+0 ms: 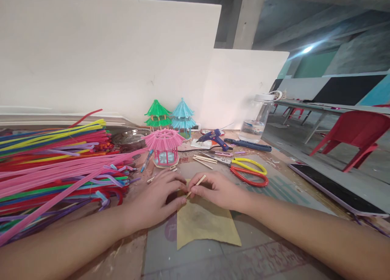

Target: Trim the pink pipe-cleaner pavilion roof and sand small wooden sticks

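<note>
A short wooden stick slants between my hands, over a yellowish sheet with a torn lower edge and a dark smudge, which looks like sandpaper. My right hand pinches the stick between thumb and forefinger. At its lower end, my left hand holds it with thumb and fingertips. Just beyond my hands stands a small pavilion model with a pink pipe-cleaner roof. Several loose sticks lie ahead of my right hand, and a few more are partly hidden behind my left fingers.
Bundles of coloured pipe cleaners fill the left side. Green and blue pavilion models stand at the back. Scissors, a glue gun, pliers, a water bottle and a phone lie rightward.
</note>
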{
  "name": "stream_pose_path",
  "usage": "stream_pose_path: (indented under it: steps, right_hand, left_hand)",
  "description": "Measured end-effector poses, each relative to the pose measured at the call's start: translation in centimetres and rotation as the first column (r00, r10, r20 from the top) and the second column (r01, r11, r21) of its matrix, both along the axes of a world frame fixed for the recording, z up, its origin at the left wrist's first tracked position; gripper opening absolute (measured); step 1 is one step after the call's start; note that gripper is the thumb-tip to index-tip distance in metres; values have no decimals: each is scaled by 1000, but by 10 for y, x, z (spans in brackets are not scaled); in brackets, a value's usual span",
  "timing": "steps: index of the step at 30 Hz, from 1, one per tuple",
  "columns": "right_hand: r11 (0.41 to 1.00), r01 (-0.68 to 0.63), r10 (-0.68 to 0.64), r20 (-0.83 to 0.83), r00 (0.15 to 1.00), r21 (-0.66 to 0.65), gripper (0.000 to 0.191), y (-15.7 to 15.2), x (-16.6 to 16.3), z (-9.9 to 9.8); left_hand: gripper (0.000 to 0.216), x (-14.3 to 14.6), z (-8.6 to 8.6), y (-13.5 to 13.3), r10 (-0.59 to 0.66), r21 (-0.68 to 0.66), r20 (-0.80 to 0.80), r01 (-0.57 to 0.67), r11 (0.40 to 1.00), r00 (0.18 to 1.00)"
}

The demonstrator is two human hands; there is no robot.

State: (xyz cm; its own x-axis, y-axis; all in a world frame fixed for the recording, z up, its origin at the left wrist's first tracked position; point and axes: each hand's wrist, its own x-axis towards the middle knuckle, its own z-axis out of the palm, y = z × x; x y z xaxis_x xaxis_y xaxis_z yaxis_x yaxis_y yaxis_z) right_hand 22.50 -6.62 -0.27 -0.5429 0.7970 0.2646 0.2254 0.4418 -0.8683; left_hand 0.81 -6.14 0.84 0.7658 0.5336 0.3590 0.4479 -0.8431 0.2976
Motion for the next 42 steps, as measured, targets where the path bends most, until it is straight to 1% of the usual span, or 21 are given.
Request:
stream_pose_path:
  steps: [4, 11, 15, 26, 29, 32, 34, 37, 42]
  right_hand:
    - [1000, -9, 9, 0, 1000, 7, 34, 0, 1, 1]
    - [998, -24, 23, 11, 1000, 49, 56, -2, 2, 5]
    - [996, -21, 18, 42, 999, 83, 61, -2, 3, 8]
    - [995, -19, 13, 60, 998, 102, 49, -2, 3, 8]
    - [995, -12, 7, 52, 999, 98, 42, -2, 3, 7]
    - [999, 8, -8, -4, 1000, 39, 29, -3, 2, 4]
    - [1000, 22, -23, -52, 998, -10, 25, -4, 2, 3]
    - [998, 27, -32, -109, 993, -54, 25, -3, 2, 2]
    - [993, 65, -80, -165, 983, -95, 29, 4, 4, 2]
  left_hand:
    - [16, 0, 0, 1, -10, -17, 0, 10, 1000, 1000]
    - [15, 0, 0, 2, -20, -17, 4, 20, 1000, 1000]
    - [15, 0, 0, 2, -25, -19, 5, 25, 999, 1000]
    - [15, 1, 1, 1, -22, -27, 15, 22, 999, 1000]
    - [15, 1, 1, 1, -18, -36, 13, 18, 999, 1000]
    - [15, 1, 1, 1, -20, -31, 7, 20, 999, 1000]
    - [15, 1, 2, 1, -21, -32, -2, 21, 999, 1000]
    - [14, 1, 1, 2, -39, -32, 1, 39, 999, 999]
    - [18, 0, 0, 4, -47, 8, 81, 46, 999, 996]
